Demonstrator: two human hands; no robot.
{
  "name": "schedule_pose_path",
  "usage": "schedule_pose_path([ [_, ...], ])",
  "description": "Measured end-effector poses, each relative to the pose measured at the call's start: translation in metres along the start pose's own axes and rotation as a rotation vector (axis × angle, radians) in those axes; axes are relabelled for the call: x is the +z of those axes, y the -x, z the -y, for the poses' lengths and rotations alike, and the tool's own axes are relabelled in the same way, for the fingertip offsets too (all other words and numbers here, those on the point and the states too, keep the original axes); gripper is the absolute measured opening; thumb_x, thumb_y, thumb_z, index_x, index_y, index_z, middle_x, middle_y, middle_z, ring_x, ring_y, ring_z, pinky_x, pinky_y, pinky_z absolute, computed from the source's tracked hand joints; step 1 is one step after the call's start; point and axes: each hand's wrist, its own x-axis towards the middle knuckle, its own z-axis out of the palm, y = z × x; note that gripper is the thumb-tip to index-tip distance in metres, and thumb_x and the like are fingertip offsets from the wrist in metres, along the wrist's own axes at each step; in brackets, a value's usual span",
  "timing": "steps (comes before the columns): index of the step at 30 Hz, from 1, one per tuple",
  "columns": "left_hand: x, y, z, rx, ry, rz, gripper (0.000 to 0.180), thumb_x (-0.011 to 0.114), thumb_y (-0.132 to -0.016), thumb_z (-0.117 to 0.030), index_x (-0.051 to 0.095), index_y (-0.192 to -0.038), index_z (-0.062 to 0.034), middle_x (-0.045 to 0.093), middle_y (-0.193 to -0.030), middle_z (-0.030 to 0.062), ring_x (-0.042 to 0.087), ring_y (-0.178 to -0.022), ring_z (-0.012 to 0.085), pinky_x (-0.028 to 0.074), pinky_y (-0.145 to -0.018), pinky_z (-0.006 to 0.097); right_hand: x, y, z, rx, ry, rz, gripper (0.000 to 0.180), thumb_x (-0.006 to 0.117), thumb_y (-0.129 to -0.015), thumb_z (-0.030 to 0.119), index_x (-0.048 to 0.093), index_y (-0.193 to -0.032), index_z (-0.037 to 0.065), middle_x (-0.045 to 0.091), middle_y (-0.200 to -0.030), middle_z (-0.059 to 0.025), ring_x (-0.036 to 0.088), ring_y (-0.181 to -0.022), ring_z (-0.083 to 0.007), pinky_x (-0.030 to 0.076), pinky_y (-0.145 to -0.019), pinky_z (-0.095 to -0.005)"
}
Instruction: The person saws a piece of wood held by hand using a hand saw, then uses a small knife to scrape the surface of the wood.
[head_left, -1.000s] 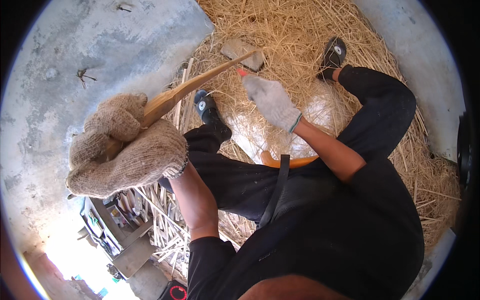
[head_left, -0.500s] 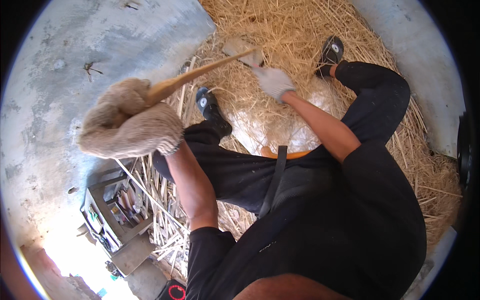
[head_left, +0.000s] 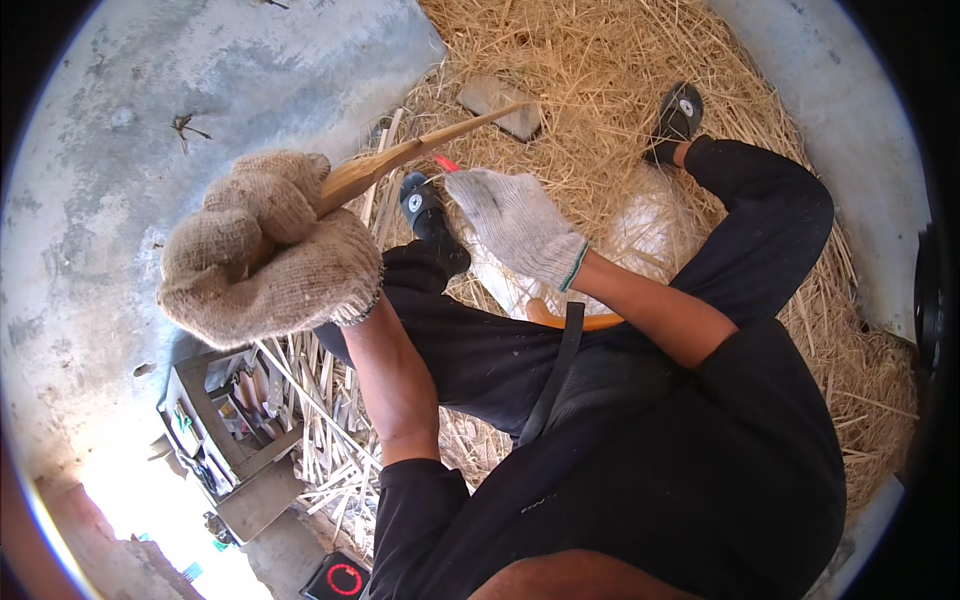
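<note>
My left hand point(head_left: 265, 250), in a thick knitted beige glove, is closed around the wide end of a tapered wooden stick point(head_left: 400, 152). The stick slants up to the right and narrows to a point. My right hand point(head_left: 520, 222), in a thinner whitish glove with a green-edged cuff, is closed below the stick. A small red piece of a tool point(head_left: 445, 163) pokes out of its grip beside the stick; the glove hides most of it, so its kind cannot be told. Past the stick's tip lies a flat grey block point(head_left: 500, 105) on the straw.
Loose straw and shavings point(head_left: 590, 60) cover the floor between my sandalled feet. A worn bluish wall point(head_left: 90, 180) rises at left. Beside it stand a wooden box point(head_left: 235, 430) of small items and a black device with a red ring point(head_left: 340, 577). A curved orange piece point(head_left: 575, 318) lies by my lap.
My right hand has come back toward me and left, from near the grey block to below the stick. The left hand and stick have shifted slightly right.
</note>
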Motion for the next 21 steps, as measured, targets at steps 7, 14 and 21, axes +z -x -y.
schedule_pose_path([
  [7, 0.016, 0.002, -0.008, 0.037, -0.122, -0.224, 0.04, 0.04, -0.101, -0.028, 0.039, -0.062, -0.019, 0.033, -0.049, -0.0043, 0.034, -0.041, 0.007, 0.032, -0.038, 0.028, 0.0, -0.005, -0.044, -0.085, 0.422, -0.132, 0.046, 0.053, -0.102, 0.043, 0.064, -0.089, 0.0, 0.06, -0.067, -0.0249, 0.062, -0.066, -0.0462, 0.047, -0.055, -0.048],
  [14, -0.019, -0.006, 0.007, -0.065, -0.035, -0.228, 0.036, 0.043, -0.1, -0.031, 0.055, -0.073, -0.01, 0.044, -0.054, 0.004, 0.038, -0.044, 0.0165, 0.038, -0.041, 0.035, -0.001, -0.006, -0.02, -0.093, 0.321, -0.095, 0.051, 0.051, -0.103, 0.044, 0.064, -0.087, -0.003, 0.06, -0.07, -0.0281, 0.061, -0.069, -0.0481, 0.047, -0.058, -0.0493],
  [21, 0.0, 0.001, -0.004, 0.032, -0.024, 0.096, 0.037, 0.059, -0.098, -0.04, 0.057, -0.083, -0.0061, 0.049, -0.057, 0.0056, 0.044, -0.047, 0.0167, 0.045, -0.044, 0.035, 0.002, -0.009, -0.014, -0.058, 0.323, -0.097, 0.053, 0.051, -0.103, 0.045, 0.066, -0.09, -0.004, 0.063, -0.076, -0.0284, 0.063, -0.072, -0.0477, 0.049, -0.06, -0.0486],
])
